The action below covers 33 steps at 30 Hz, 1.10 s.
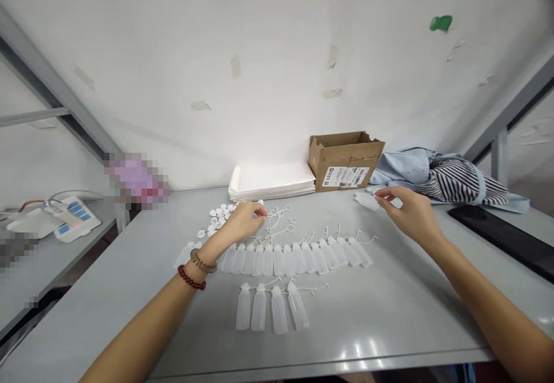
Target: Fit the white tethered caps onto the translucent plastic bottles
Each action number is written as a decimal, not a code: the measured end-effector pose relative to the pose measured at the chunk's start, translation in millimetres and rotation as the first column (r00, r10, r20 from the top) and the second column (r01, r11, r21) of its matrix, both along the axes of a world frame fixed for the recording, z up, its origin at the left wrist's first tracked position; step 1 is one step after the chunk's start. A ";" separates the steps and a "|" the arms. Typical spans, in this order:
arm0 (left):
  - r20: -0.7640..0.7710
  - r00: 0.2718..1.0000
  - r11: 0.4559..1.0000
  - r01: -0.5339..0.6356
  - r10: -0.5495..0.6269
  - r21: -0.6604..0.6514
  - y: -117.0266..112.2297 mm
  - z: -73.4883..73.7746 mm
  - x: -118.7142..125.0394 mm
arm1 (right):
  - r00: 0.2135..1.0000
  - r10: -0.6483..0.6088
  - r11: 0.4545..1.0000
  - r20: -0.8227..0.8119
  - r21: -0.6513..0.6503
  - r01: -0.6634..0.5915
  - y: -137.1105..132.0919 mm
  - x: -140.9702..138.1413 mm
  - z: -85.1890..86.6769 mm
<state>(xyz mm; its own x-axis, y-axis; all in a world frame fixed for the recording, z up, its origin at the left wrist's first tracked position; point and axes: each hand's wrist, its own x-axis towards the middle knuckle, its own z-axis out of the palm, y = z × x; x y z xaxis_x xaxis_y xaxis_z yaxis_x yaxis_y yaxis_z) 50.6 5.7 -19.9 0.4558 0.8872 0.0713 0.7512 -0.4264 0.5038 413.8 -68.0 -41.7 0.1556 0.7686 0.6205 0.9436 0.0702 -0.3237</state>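
My left hand [243,223] reaches over a row of small translucent plastic bottles [298,256] lying side by side on the grey table [389,308]. Its fingers are pinched together at a thin white cap tether [277,214]. Several white round caps [216,217] lie just left of that hand. My right hand [409,210] is at the back right, fingertips closed on another small translucent bottle [366,199]. A second, shorter row of bottles [272,309] lies nearer to me.
A stack of white sheets [272,181] and an open cardboard box [344,161] stand at the back against the wall. Blue and striped cloth [450,178] lies at the right, a black flat strip [506,239] beside it. A device with blue buttons [75,218] sits on the left table.
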 end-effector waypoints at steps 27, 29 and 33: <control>0.603 0.765 0.888 0.091 0.228 -0.451 -6.8 22.7 -8.1 | 0.978 0.098 0.980 0.186 -0.188 -0.062 16.1 4.9 -33.8; 0.661 0.706 0.862 0.145 0.254 -0.486 -12.1 21.2 -11.3 | 0.974 0.126 0.981 0.188 -0.173 -0.093 16.7 7.2 -33.2; 0.729 0.601 0.819 0.205 0.327 -0.536 -20.1 17.6 -14.7 | 0.970 0.169 0.976 0.174 -0.167 -0.140 16.5 11.3 -33.0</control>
